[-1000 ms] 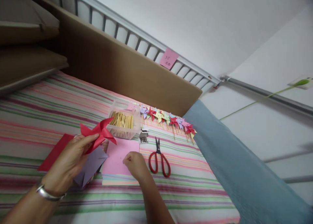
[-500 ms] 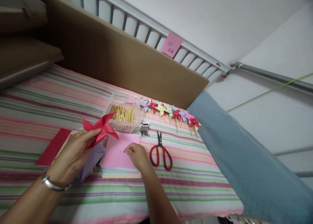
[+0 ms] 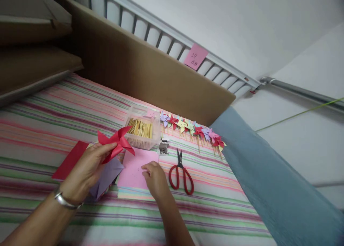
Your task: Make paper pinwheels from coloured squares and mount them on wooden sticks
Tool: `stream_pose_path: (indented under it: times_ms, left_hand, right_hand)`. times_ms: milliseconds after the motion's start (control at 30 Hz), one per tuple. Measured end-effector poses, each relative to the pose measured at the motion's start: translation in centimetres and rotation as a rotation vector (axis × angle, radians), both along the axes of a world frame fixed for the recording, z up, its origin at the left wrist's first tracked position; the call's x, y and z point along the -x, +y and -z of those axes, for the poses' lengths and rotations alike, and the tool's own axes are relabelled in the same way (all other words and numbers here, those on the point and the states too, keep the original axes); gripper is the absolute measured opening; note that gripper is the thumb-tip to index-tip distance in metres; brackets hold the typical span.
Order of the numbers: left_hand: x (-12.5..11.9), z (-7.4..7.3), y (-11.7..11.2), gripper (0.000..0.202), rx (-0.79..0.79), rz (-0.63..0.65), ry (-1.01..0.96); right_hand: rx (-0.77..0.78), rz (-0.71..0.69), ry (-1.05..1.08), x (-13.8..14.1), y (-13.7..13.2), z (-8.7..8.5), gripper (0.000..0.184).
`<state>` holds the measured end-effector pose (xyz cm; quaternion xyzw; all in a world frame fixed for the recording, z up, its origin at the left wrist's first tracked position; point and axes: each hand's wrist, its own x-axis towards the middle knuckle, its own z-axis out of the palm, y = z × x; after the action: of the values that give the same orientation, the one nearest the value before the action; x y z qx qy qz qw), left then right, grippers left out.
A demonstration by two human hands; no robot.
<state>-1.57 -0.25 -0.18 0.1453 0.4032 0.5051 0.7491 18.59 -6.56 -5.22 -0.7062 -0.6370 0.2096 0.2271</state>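
A red paper pinwheel with folded blades is pinched between the thumb and fingers of my left hand, held above the paper. My right hand hovers over a stack of pink paper sheets, thumb and forefinger slightly apart. Tiny dark pieces, too small to name surely, lie on the top sheet by its fingertips. Left of the stack, under my left hand, are purple folded paper and red paper. Red-handled scissors rest to the right of my right hand.
Behind the stack stands a clear plastic box of wooden sticks. A small open box of metal pins sits beside it. Finished pinwheels on sticks line the back edge before a cardboard panel. Cardboard boxes are at left.
My right thumb and forefinger have parted a little over the pink paper. The left hand still holds the red pinwheel. The whole view has shifted slightly.
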Motion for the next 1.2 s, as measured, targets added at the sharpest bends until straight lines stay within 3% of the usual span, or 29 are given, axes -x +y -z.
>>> stream_pose_path:
  times_ms: [100, 300, 500, 667, 767, 900, 1200]
  left_hand:
    - [0.0, 0.0, 0.0, 0.008, -0.122, 0.018, 0.040]
    - [0.0, 0.4, -0.1, 0.009, -0.136, 0.031, 0.029]
    - [-1.1, 0.5, -0.8, 0.012, -0.178, 0.035, 0.113]
    - [-3.7, 1.6, -1.7, 0.013, -0.221, 0.131, 0.197]
    - [-5.2, 2.2, -2.3, 0.016, -0.241, 0.171, 0.234]
    - [-6.4, 2.6, -3.0, 0.016, -0.261, 0.223, 0.259]
    - [-6.9, 2.3, -3.7, 0.015, -0.277, 0.223, 0.223]
  right_hand:
    - [-0.032, 0.004, -0.020, 0.4, 0.4, 0.5, 0.024]
    - [-0.088, 0.038, 0.054, 0.6, 1.0, 0.4, 0.024]
    - [-0.164, 0.113, 0.278, 0.3, -0.5, -3.0, 0.012]
    - [-0.368, 0.044, 0.509, 0.9, -2.1, -5.4, 0.010]
    - [-0.440, 0.046, 0.491, 0.9, -2.5, -5.4, 0.011]
    - [-0.363, 0.070, 0.503, 0.6, -2.5, -4.8, 0.013]
    - [-0.318, 0.111, 0.540, 1.0, -2.2, -4.3, 0.013]
